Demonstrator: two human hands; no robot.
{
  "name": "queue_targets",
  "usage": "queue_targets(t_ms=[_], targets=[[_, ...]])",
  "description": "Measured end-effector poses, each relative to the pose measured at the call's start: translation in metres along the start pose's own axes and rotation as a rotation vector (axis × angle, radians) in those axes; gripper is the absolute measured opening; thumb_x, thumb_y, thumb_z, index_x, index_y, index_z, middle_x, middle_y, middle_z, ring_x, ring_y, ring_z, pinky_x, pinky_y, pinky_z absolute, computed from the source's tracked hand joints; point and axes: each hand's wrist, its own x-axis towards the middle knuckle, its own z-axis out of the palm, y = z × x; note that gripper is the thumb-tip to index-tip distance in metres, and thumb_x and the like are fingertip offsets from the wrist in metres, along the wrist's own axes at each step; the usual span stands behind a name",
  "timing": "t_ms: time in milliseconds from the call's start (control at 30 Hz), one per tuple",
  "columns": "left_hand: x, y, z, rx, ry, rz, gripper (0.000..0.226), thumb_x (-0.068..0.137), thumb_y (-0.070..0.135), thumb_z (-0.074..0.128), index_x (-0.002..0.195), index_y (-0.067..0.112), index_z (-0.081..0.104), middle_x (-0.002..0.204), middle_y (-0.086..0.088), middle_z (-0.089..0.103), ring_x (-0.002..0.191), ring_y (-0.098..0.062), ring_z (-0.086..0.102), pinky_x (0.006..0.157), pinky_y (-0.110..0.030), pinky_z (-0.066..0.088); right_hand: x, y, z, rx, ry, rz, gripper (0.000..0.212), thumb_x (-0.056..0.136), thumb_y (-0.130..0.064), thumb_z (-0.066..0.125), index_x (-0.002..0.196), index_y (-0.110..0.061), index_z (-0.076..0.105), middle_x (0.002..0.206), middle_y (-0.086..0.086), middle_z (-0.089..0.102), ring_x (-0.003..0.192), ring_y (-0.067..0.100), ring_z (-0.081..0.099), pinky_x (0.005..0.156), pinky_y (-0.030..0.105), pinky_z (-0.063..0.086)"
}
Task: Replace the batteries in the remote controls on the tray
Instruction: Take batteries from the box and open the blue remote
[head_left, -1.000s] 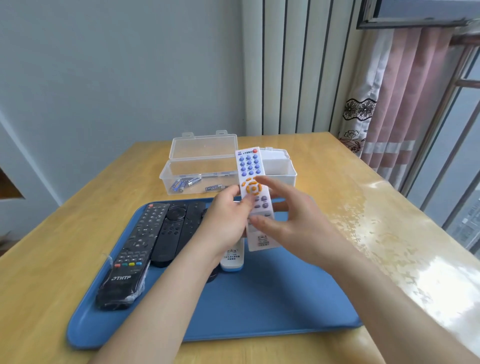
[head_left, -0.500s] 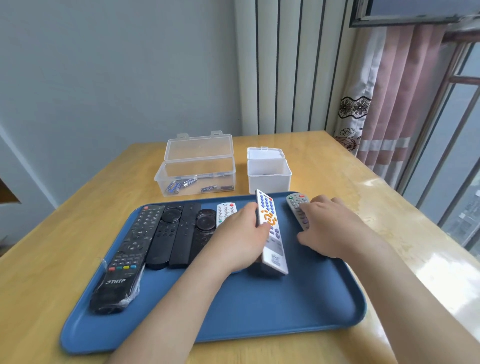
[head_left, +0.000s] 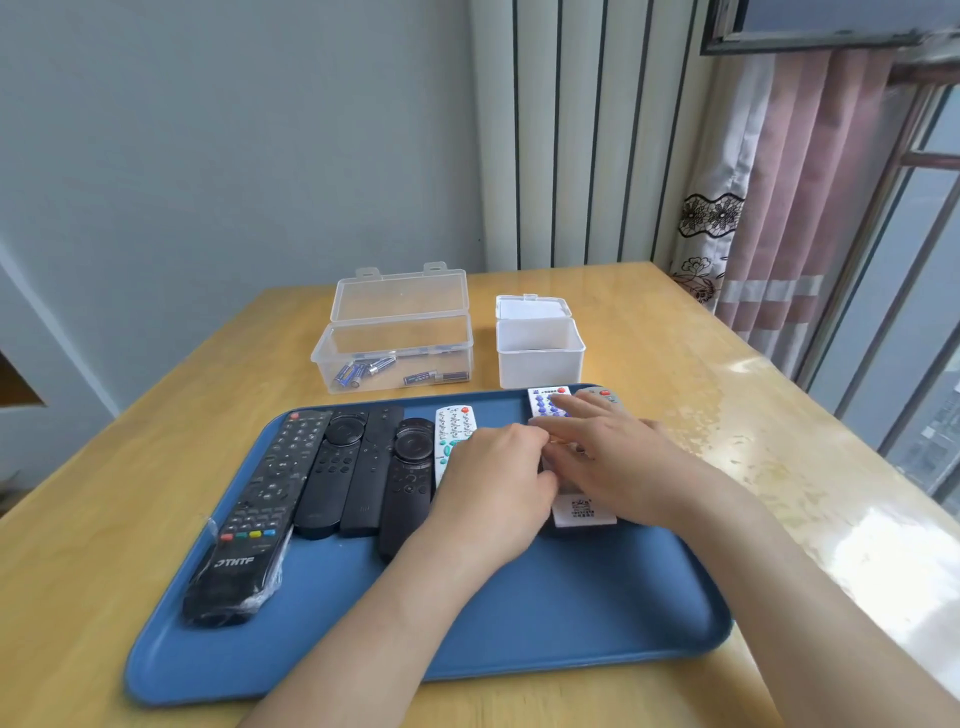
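**White remote back down on the tray, both your hands on it**

The white remote (head_left: 584, 512) lies flat, buttons up, at the right of the blue tray (head_left: 597, 613), with its head close to the far rim. A second ago you held it up in the air over the boxes. Half a second ago it sat tilted near the tray's middle under your left hand alone, while your right hand lay on the grey remote (head_left: 603, 393). Now the two remotes lie side by side.

Your right hand (head_left: 618, 460) lies across the white remote with its fingers (head_left: 571, 410) stretched out flat over the buttons. Your left hand (head_left: 498, 478) meets its left edge with bent fingers (head_left: 525, 441); you cannot tell whether they pinch it.

Left of your hands a small white remote (head_left: 451, 428) and four black remotes (head_left: 358, 467) lie in a row, the outermost in a plastic wrap. Open blue floor runs from the remotes to the tray's near rim. Bare desk (head_left: 769, 467) lies to the right of the tray.

Behind the tray, a clear box (head_left: 363, 343) stands with its lid up and holds a few batteries (head_left: 358, 371). Beside it stands a white box (head_left: 540, 364), also open; its contents are hidden.
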Motion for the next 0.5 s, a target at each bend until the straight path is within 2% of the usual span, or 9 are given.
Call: queue_targets(t_ms=[100, 167, 267, 400, 500], targets=[[0.000, -0.007, -0.012, 0.094, 0.025, -0.013, 0.028, 0.089, 0.042, 0.056, 0.114, 0.034, 0.064, 0.109, 0.007, 0.066, 0.110, -0.020, 0.053, 0.083, -0.032, 0.046, 0.000, 0.001, 0.003, -0.040, -0.005, -0.010, 0.029, 0.101, -0.043, 0.034, 0.120, -0.041, 0.056, 0.119, -0.013, 0.047, 0.129, 0.005, 0.033, 0.095, 0.039, 0.025], [0.001, -0.017, -0.017, 0.214, 0.015, -0.046, 0.035, 0.091, 0.045, 0.055, 0.123, 0.033, 0.057, 0.119, 0.005, 0.058, 0.118, -0.019, 0.046, 0.088, -0.032, 0.043, 0.000, 0.000, 0.003, -0.073, 0.024, 0.003, 0.027, 0.098, -0.040, 0.040, 0.118, -0.038, 0.057, 0.114, -0.014, 0.048, 0.123, 0.004, 0.038, 0.098, 0.039, 0.025], [0.002, -0.028, -0.020, 0.338, -0.044, -0.143, 0.048, 0.091, 0.054, 0.051, 0.128, 0.024, 0.049, 0.124, -0.003, 0.048, 0.118, -0.023, 0.043, 0.081, -0.033, 0.040, 0.000, -0.001, 0.001, -0.096, 0.030, 0.034, 0.027, 0.094, -0.031, 0.043, 0.116, -0.032, 0.059, 0.122, -0.014, 0.054, 0.120, 0.008, 0.046, 0.095, 0.037, 0.026], [0.001, -0.027, -0.017, 0.431, -0.147, -0.211, 0.067, 0.087, 0.062, 0.050, 0.137, 0.019, 0.035, 0.126, -0.009, 0.044, 0.117, -0.028, 0.047, 0.075, -0.033, 0.037, 0.000, -0.003, -0.001, -0.100, 0.020, 0.074, 0.032, 0.093, -0.028, 0.044, 0.121, -0.031, 0.058, 0.132, -0.013, 0.054, 0.119, 0.012, 0.049, 0.084, 0.034, 0.025], [0.000, -0.021, -0.020, 0.497, -0.141, -0.220, 0.056, 0.088, 0.053, 0.055, 0.128, 0.016, 0.041, 0.119, -0.010, 0.049, 0.108, -0.029, 0.054, 0.068, -0.032, 0.035, -0.001, -0.004, 0.002, -0.114, 0.076, 0.058, 0.034, 0.094, -0.026, 0.042, 0.123, -0.031, 0.058, 0.131, -0.012, 0.055, 0.120, 0.013, 0.049, 0.085, 0.034, 0.027]])
